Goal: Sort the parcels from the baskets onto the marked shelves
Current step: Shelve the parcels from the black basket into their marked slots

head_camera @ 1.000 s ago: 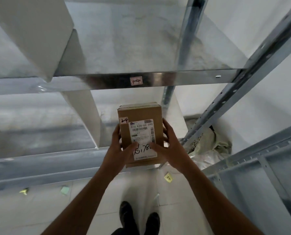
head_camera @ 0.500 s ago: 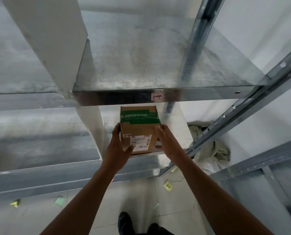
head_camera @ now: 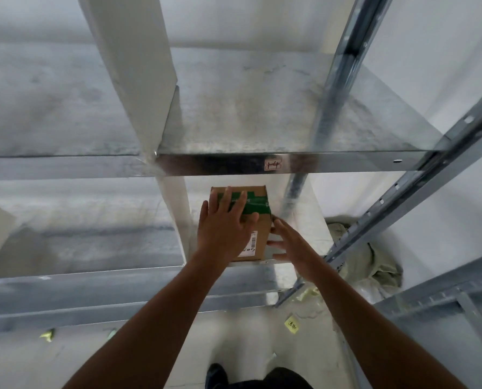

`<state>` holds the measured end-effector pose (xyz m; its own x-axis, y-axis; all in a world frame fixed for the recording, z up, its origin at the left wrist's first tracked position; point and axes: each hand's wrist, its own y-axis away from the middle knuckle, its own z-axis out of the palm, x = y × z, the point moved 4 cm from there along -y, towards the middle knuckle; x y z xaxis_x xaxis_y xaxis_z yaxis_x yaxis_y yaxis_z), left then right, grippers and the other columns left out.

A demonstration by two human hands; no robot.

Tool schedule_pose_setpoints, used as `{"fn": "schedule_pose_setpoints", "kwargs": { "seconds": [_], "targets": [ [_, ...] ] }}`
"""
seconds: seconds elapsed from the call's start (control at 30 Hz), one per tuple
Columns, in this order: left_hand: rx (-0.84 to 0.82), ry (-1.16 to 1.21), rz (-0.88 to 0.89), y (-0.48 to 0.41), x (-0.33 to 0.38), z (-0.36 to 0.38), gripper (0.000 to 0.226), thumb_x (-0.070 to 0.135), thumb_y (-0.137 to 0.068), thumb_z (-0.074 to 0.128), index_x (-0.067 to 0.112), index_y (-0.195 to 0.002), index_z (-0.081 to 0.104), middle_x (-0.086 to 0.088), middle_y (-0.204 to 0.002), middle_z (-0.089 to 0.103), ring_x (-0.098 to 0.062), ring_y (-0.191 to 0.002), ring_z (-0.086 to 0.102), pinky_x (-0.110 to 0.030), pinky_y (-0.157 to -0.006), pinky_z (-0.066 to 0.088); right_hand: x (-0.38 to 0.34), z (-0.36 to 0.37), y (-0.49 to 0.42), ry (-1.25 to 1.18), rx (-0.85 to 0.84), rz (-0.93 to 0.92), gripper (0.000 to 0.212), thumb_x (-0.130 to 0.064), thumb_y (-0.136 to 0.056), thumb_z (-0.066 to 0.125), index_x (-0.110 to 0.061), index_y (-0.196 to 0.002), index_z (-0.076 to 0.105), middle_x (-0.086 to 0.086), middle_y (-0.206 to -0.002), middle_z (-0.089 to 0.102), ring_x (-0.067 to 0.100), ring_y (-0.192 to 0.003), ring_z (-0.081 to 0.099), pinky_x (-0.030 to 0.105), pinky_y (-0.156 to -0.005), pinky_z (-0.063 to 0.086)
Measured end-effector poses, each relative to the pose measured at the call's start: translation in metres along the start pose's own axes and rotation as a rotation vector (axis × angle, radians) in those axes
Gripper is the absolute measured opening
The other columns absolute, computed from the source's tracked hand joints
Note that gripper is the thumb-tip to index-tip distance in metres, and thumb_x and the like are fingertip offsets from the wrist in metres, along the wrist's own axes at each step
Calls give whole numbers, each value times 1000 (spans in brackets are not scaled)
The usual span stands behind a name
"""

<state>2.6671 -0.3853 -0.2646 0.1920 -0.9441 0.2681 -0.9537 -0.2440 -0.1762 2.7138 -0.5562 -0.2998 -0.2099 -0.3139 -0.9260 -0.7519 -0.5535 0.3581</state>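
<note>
Your left hand (head_camera: 225, 223) lies flat, fingers spread, on the brown cardboard parcel with green tape (head_camera: 263, 234); your right hand (head_camera: 289, 244) touches its right side, fingers straight. The parcel sits on the lower galvanised steel shelf (head_camera: 150, 279), apparently near the front edge. Placing step: push it deeper, then withdraw. A white divider panel (head_camera: 175, 220) stands just left; the labelled upper shelf (head_camera: 332, 164) limits headroom.

The left hand (head_camera: 224, 232) hides most of the label (head_camera: 252, 244) on the parcel (head_camera: 263, 234).
</note>
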Motion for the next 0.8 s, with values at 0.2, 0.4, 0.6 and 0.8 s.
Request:
{"fn": "schedule_pose_setpoints", "kwargs": {
  "seconds": [0.2,0.4,0.6,0.8],
  "targets": [
    [-44,-82,-66,-6,-17,3,75,67,-98,6,28,-157,31,-5,-166,27,-33,-155,16,-52,-126,10,-6,10,-13,17,-97,-9,54,-66,-102,42,-51,-153,37,-1,-157,49,28,-140,51,49,-100,49],
    [-44,-70,-130,1,-6,-11,74,63,-100,9,25,-160,28,-7,-169,23,-32,-157,12,-50,-127,15,0,-8,-10,311,-92,-102,55,-49,-110,41,-33,-161,30,3,-164,40,23,-149,41,35,-113,37],
    [167,40,-183,80,18,-16,63,54,-103,40,19,-154,40,-5,-165,34,-30,-156,21,-50,-126,22,36,-25,17,697,-60,-273,62,-56,-108,39,-32,-163,27,0,-166,37,21,-150,39,31,-114,28],
    [109,91,-453,214,9,6,68,62,-102,34,25,-159,32,2,-170,19,-23,-159,2,-51,-128,9,63,28,64,851,-233,-332,60,-52,-108,39,-30,-163,29,1,-168,34,23,-156,27,49,-127,24]
  ]
}}
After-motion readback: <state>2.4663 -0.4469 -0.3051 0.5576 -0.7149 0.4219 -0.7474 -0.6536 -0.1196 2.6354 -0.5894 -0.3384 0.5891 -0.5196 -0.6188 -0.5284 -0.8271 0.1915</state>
